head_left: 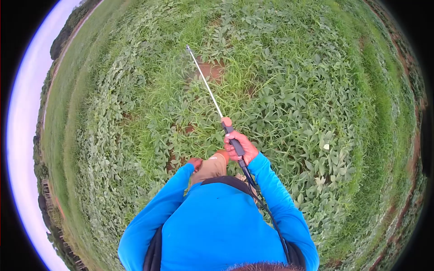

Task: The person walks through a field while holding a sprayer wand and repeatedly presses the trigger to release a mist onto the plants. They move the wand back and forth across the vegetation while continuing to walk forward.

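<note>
My right hand (241, 145) is wrapped round the dark grip of a sprayer wand (210, 92), in front of my waist. The wand's thin pale tube slants forward and to the left over the plants, and its nozzle (188, 48) is at the far end. Faint mist seems to hang by the nozzle. From the grip a black hose (264, 205) runs back along my right arm. Beside the tan trousers (212, 168), my left hand (195, 163) is low with its fingers curled. Whatever it may hold is hidden.
Leafy green crop plants (289, 97) mixed with tall grass (169, 86) surround me. Bare reddish soil (211, 71) shows below the wand's far end. Dark straps (153, 248) pass beside my blue sleeves. Trees (68, 34) and a fence (47, 194) line the left edge.
</note>
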### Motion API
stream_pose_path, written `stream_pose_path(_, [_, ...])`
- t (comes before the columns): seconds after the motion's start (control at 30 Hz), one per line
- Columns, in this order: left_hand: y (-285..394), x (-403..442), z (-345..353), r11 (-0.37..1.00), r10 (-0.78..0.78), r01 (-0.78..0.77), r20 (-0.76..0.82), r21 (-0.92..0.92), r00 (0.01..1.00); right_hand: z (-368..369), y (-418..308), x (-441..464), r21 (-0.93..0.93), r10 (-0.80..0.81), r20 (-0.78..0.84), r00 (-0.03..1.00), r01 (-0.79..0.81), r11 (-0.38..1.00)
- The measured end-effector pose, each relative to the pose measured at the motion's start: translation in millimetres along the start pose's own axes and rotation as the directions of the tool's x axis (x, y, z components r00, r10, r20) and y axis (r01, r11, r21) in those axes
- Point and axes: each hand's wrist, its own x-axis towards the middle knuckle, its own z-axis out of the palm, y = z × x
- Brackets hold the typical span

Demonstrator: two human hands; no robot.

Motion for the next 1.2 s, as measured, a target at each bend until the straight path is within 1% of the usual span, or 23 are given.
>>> stream_pose_path(0.03, [1.9,2.1,-2.7,0.998,0.036,-0.035,0.000,0.045,0.999,3.1,0.0,1.4,-0.085,-0.081,-0.048,0.996,0.077,0.993])
stream_pose_path(0.07, [3.3,4.2,-4.9,0.993,0.070,-0.070,0.005,0.091,0.998,6.0,0.7,1.5,-0.080,-0.101,-0.046,0.994,0.098,0.992])
stream_pose_path(0.1, [5.7,1.8,-6.1,0.995,0.092,-0.091,-0.018,0.027,0.996,7.9,3.1,0.5,-0.101,-0.195,-0.094,0.976,0.186,0.977])
stream_pose_path(0.13, [9.3,1.1,-9.1,0.994,0.097,-0.096,-0.007,0.046,0.995,9.6,5.9,-2.0,-0.123,-0.286,-0.142,0.948,0.270,0.955])
stream_pose_path(0.2, [15.6,1.6,-13.0,0.987,0.161,-0.162,-0.063,-0.016,0.985,9.8,8.6,-10.6,-0.125,-0.359,-0.173,0.917,0.341,0.932])
stream_pose_path(0.27, [29.2,10.5,-14.9,0.989,0.145,-0.145,-0.024,0.001,0.989,7.0,9.3,-18.4,-0.196,-0.490,-0.253,0.834,0.451,0.871])
stream_pose_path(0.33, [32.9,26.8,-14.2,0.991,0.134,-0.134,-0.002,-0.028,0.991,9.5,8.4,-32.8,-0.184,-0.535,-0.282,0.797,0.502,0.845])
stream_pose_path(0.37, [34.0,41.8,-13.8,0.954,0.282,-0.281,0.007,0.101,0.959,9.2,6.1,-37.9,-0.196,-0.575,-0.316,0.755,0.542,0.818])
stream_pose_path(0.4, [26.7,66.6,-10.7,0.952,0.287,-0.288,0.018,0.107,0.958,7.3,3.6,-42.6,-0.208,-0.614,-0.349,0.708,0.580,0.787])
stream_pose_path(0.47, [18.2,105.1,-2.0,0.723,0.618,-0.560,-0.016,0.405,0.786,-0.1,-2.2,-48.6,-0.195,-0.648,-0.351,0.676,0.624,0.757])
stream_pose_path(0.53, [29.6,116.3,5.1,0.734,0.588,-0.535,0.005,0.419,0.809,-3.4,-11.0,-51.6,-0.193,-0.708,-0.419,0.568,0.707,0.681])
stream_pose_path(0.6, [45.8,122.2,10.8,0.747,0.551,-0.506,0.025,0.431,0.834,-11.6,-20.3,-51.1,-0.206,-0.721,-0.448,0.528,0.724,0.658])
stream_pose_path(0.67, [82.7,112.0,11.4,0.919,0.312,-0.333,0.124,0.212,0.942,-12.5,-37.5,-53.0,-0.214,-0.771,-0.466,0.435,0.790,0.575])
stream_pose_path(0.7, [98.8,108.4,10.8,0.917,0.313,-0.337,0.138,0.212,0.939,-17.2,-46.9,-53.0,-0.195,-0.779,-0.475,0.409,0.814,0.547])
stream_pose_path(0.73, [112.5,108.0,11.2,0.962,0.241,-0.257,0.158,0.093,0.958,-18.6,-58.8,-54.5,-0.204,-0.778,-0.484,0.400,0.814,0.545])
stream_pose_path(0.77, [126.5,107.7,12.7,0.986,0.164,-0.162,0.186,-0.028,0.969,-18.5,-71.2,-56.0,-0.213,-0.765,-0.502,0.404,0.799,0.562])
stream_pose_path(0.87, [162.3,130.4,16.9,0.974,0.224,-0.215,0.197,-0.067,0.954,-16.1,-112.1,-53.3,-0.234,-0.728,-0.521,0.445,0.746,0.623])
stream_pose_path(0.93, [188.0,142.0,17.8,0.968,0.246,-0.230,0.197,-0.098,0.949,-14.5,-138.5,-44.0,-0.121,-0.651,-0.518,0.554,0.706,0.698])
stream_pose_path(1.0, [211.3,151.5,15.1,0.962,0.265,-0.245,0.191,-0.121,0.945,-9.3,-164.2,-29.9,-0.108,-0.614,-0.516,0.597,0.666,0.738])
stream_pose_path(1.07, [234.3,160.5,7.2,0.961,0.264,-0.239,0.210,-0.138,0.941,-4.0,-190.3,-14.7,0.027,-0.500,-0.399,0.769,0.555,0.831])
stream_pose_path(1.1, [243.9,167.4,2.0,0.961,0.262,-0.234,0.208,-0.149,0.942,-1.8,-203.1,-5.5,0.046,-0.461,-0.348,0.816,0.506,0.861])
stream_pose_path(1.13, [253.4,174.2,-2.5,0.968,0.213,-0.174,0.220,-0.181,0.952,0.6,-216.3,1.8,0.042,-0.453,-0.352,0.819,0.497,0.867])
stream_pose_path(1.2, [271.8,182.1,-14.1,0.969,0.162,-0.109,0.237,-0.222,0.958,7.9,-242.4,14.7,0.126,-0.289,-0.222,0.931,0.321,0.939])
